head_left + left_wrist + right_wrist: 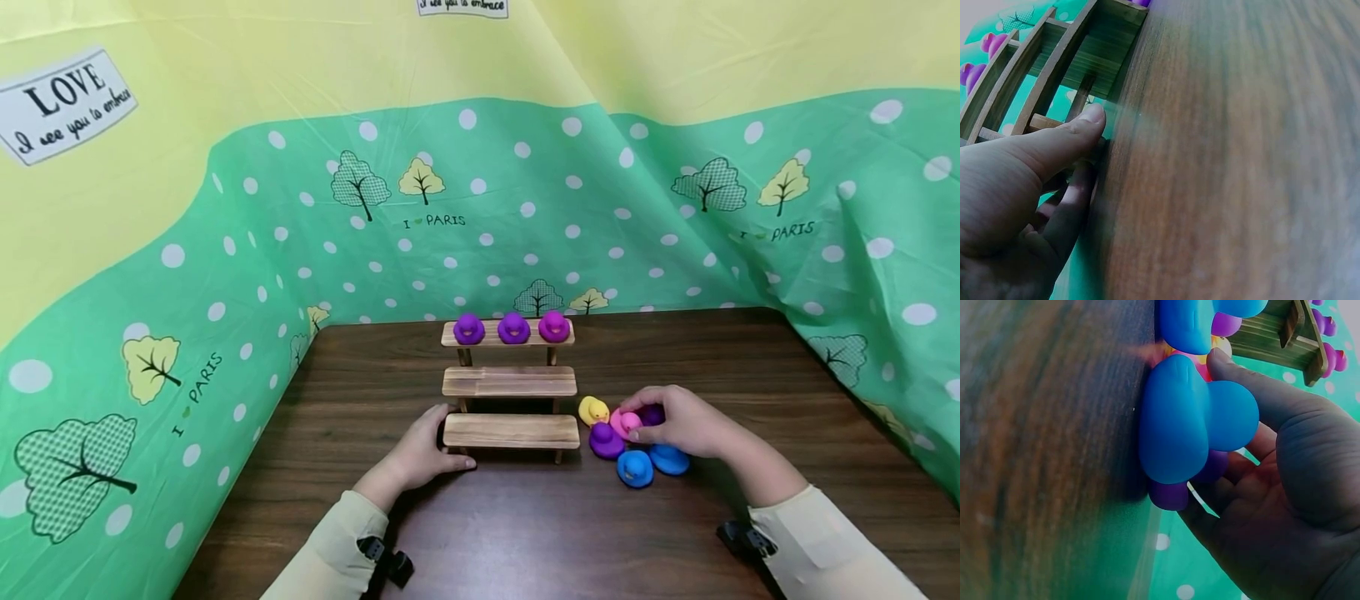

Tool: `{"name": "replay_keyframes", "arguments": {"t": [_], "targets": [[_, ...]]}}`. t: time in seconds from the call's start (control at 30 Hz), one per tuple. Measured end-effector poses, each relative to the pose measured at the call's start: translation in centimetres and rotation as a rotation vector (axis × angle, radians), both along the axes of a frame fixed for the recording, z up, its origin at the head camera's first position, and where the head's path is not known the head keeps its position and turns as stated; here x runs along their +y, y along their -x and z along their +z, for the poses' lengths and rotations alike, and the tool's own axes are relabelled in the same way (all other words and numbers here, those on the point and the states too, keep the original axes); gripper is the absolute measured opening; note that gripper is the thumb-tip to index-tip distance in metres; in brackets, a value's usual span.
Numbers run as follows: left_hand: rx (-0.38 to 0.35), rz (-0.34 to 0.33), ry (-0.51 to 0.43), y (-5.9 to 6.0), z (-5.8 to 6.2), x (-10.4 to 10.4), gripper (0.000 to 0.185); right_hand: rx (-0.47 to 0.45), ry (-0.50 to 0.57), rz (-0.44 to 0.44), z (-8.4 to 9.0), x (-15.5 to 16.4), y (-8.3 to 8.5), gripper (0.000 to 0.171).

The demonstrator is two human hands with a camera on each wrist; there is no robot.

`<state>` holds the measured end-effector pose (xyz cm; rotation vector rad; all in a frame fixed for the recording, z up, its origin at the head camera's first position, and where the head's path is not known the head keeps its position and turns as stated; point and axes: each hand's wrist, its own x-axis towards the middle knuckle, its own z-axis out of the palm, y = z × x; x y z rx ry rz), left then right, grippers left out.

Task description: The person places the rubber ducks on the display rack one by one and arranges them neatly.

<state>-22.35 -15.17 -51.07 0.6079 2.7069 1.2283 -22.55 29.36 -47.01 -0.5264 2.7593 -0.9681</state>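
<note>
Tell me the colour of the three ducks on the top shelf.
The three ducks are purple, the rightmost one leaning more magenta; the head view shows them best.

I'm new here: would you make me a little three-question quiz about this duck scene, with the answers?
1. How many toy ducks sit on the top shelf of the wooden stand?
2. True or false: the left hand rests at the stand's bottom shelf.
3. Which loose duck is nearest the stand: A yellow duck, B blue duck?

Key: 1. Three, all purple or magenta. 2. True. 3. A.
</note>
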Motion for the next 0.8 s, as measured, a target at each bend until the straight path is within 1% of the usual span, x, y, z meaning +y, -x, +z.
{"name": "replay_keyframes", "arguments": {"t": [0.17, 0.33, 0.43, 0.6, 0.8], "targets": [[0.002, 0.002, -0.003, 0.0, 0.0, 0.0, 0.084, 0.013, -0.005, -0.002, 0.0, -0.1, 0.0, 0.030], [0.013, -0.001, -0.005, 0.1, -0.2, 0.0, 0.083, 0.057, 0.001, -0.024, 0.3, -0.1, 0.0, 0.031], [0.015, -0.003, -0.008, 0.1, -0.2, -0.1, 0.082, 0.076, 0.010, -0.047, 0.7, -0.1, 0.1, 0.032], [0.006, -0.004, -0.019, 0.0, 0.0, 0.0, 0.083, 0.101, 0.053, -0.093, 2.1, -0.5, 0.1, 0.033], [-0.015, -0.004, -0.025, -0.1, 0.3, 0.0, 0.084, 0.222, 0.121, -0.125, 3.4, -2.1, -0.4, 0.035]]}}
